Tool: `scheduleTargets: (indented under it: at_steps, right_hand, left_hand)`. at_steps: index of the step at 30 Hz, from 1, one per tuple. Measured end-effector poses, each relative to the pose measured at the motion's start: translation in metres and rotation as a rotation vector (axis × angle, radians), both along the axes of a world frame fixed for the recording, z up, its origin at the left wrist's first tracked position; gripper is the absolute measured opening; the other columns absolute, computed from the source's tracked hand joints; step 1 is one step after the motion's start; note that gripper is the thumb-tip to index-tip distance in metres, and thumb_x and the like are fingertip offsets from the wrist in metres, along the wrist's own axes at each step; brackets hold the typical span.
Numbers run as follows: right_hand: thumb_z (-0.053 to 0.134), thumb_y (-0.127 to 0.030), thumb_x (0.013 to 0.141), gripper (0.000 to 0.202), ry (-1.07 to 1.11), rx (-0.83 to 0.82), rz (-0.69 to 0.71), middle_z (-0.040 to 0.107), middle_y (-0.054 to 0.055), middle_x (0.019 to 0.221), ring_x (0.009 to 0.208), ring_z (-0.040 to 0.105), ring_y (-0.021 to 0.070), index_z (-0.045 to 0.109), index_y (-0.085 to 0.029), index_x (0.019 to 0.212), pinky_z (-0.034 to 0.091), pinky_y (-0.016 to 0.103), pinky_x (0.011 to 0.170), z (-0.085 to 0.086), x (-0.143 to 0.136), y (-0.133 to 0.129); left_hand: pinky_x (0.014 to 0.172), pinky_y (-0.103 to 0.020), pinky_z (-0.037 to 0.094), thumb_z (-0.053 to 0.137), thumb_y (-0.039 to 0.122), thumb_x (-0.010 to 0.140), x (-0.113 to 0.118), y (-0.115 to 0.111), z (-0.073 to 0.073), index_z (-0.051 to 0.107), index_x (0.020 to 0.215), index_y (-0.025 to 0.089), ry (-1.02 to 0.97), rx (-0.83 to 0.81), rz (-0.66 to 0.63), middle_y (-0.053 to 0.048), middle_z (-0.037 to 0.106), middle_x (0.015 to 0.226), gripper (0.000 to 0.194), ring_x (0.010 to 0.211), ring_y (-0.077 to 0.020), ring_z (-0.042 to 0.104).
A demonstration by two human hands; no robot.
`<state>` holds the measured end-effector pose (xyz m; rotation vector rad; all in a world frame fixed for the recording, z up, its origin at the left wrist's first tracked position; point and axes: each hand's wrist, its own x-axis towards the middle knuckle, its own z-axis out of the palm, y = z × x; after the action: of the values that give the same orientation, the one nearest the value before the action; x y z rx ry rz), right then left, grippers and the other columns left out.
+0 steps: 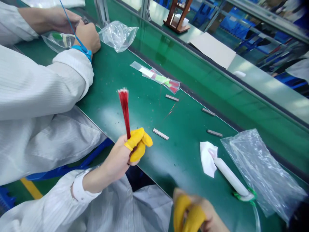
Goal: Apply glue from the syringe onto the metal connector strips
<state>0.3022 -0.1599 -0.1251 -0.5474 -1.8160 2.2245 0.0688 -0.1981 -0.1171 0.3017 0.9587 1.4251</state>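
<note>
My left hand [129, 149], with yellow finger cots, is closed around a bundle of thin red wires [125, 108]. The bundle stands nearly upright above the front edge of the green table, and its pale, frayed ends fan out at the top. At the bottom edge my right hand [193, 212] also wears yellow finger cots. Its fingers look bent but are smeared by motion, and whatever may be in them does not show. Just beyond my left hand lies a small grey metal strip [160, 134]. A loose thin red wire [172, 109] rests farther back.
A co-worker's hands [82, 32] work at the left, beside a crumpled clear bag [118, 35]. Flat plastic sleeves [156, 77] and several metal strips [208, 111] lie toward the back. A white rod-shaped tool [231, 177], a white cloth [208, 159] and a clear bag [263, 170] lie right.
</note>
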Motion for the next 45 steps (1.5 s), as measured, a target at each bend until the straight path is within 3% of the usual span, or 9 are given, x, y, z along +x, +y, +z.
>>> scheduleTargets:
  at_steps: [3,6,11,18,27,32,35,39,45]
  right_hand:
    - [0.073,-0.043,0.078,0.013,0.125,0.025,-0.602,0.058,-0.004,0.062,0.064,0.052,0.0116,0.070,-0.032,0.073,0.046,0.024,0.061,-0.005,-0.014,-0.002]
    - [0.079,-0.041,0.072,0.013,0.133,-0.004,-0.839,0.057,-0.003,0.067,0.066,0.054,0.0109,0.071,-0.031,0.069,0.046,0.022,0.057,-0.011,-0.036,-0.004]
    - [0.081,-0.040,0.068,0.012,0.089,-0.053,-0.846,0.061,-0.003,0.075,0.055,0.054,0.0065,0.073,-0.032,0.069,0.042,0.017,0.044,-0.012,-0.055,-0.005]
    - [0.081,-0.043,0.069,0.011,0.074,0.108,-0.853,0.067,-0.003,0.074,0.058,0.058,0.0060,0.074,-0.036,0.073,0.054,0.020,0.065,-0.018,-0.055,-0.003]
    - [0.079,-0.040,0.073,0.008,0.061,0.257,-0.883,0.065,0.001,0.079,0.069,0.063,0.0127,0.075,-0.036,0.079,0.053,0.024,0.058,-0.019,-0.063,-0.006]
    - [0.076,-0.036,0.076,0.005,0.078,0.319,-0.858,0.061,-0.001,0.070,0.067,0.057,0.0127,0.074,-0.035,0.080,0.050,0.025,0.060,-0.017,-0.065,-0.006]
    - [0.076,-0.032,0.077,0.003,0.109,0.368,-0.921,0.060,-0.003,0.066,0.070,0.054,0.0113,0.073,-0.031,0.079,0.048,0.023,0.066,-0.015,-0.059,0.001]
    - [0.079,-0.028,0.072,0.010,0.108,0.275,-1.007,0.061,-0.005,0.070,0.070,0.054,0.0097,0.072,-0.028,0.079,0.047,0.022,0.067,-0.017,-0.048,0.008]
    - [0.076,-0.032,0.076,0.010,0.028,0.445,-0.802,0.069,-0.003,0.072,0.069,0.060,0.0126,0.073,-0.029,0.086,0.049,0.025,0.064,-0.021,-0.058,0.005]
  left_hand:
    - [0.036,-0.018,0.013,0.062,0.059,0.079,0.022,-0.010,-0.007,0.056,0.069,0.015,-0.057,-0.030,-0.151,0.010,0.030,0.040,0.046,0.036,-0.0035,0.020]
    - [0.037,-0.019,0.015,0.060,0.065,0.078,0.045,-0.017,-0.009,0.056,0.072,0.015,-0.135,-0.028,-0.316,0.009,0.035,0.039,0.050,0.035,-0.0039,0.025]
    - [0.038,-0.019,0.020,0.063,0.067,0.074,0.062,-0.016,-0.008,0.045,0.070,0.019,-0.219,-0.003,-0.321,0.010,0.038,0.041,0.052,0.035,-0.0035,0.028]
    - [0.039,-0.018,0.021,0.063,0.058,0.081,0.061,-0.015,-0.009,0.044,0.076,0.019,-0.272,0.025,-0.252,0.011,0.038,0.044,0.043,0.037,-0.0035,0.029]
    - [0.041,-0.019,0.020,0.056,0.057,0.086,0.058,-0.019,-0.007,0.041,0.084,0.020,-0.246,0.050,-0.220,0.012,0.035,0.049,0.040,0.041,-0.0042,0.027]
    - [0.041,-0.019,0.019,0.059,0.057,0.084,0.056,-0.020,-0.007,0.039,0.079,0.020,-0.275,0.064,-0.215,0.012,0.034,0.049,0.043,0.041,-0.0036,0.025]
    - [0.041,-0.018,0.019,0.060,0.055,0.085,0.054,-0.020,-0.009,0.039,0.078,0.020,-0.311,0.045,-0.201,0.011,0.035,0.048,0.041,0.040,-0.0035,0.025]
    - [0.040,-0.017,0.017,0.064,0.053,0.082,0.052,-0.020,-0.015,0.040,0.077,0.019,-0.345,0.014,-0.155,0.011,0.035,0.049,0.043,0.040,-0.0024,0.023]
    - [0.038,-0.017,0.016,0.063,0.053,0.084,0.055,-0.018,-0.021,0.040,0.078,0.019,-0.352,0.050,-0.162,0.012,0.035,0.045,0.041,0.037,-0.0023,0.022]
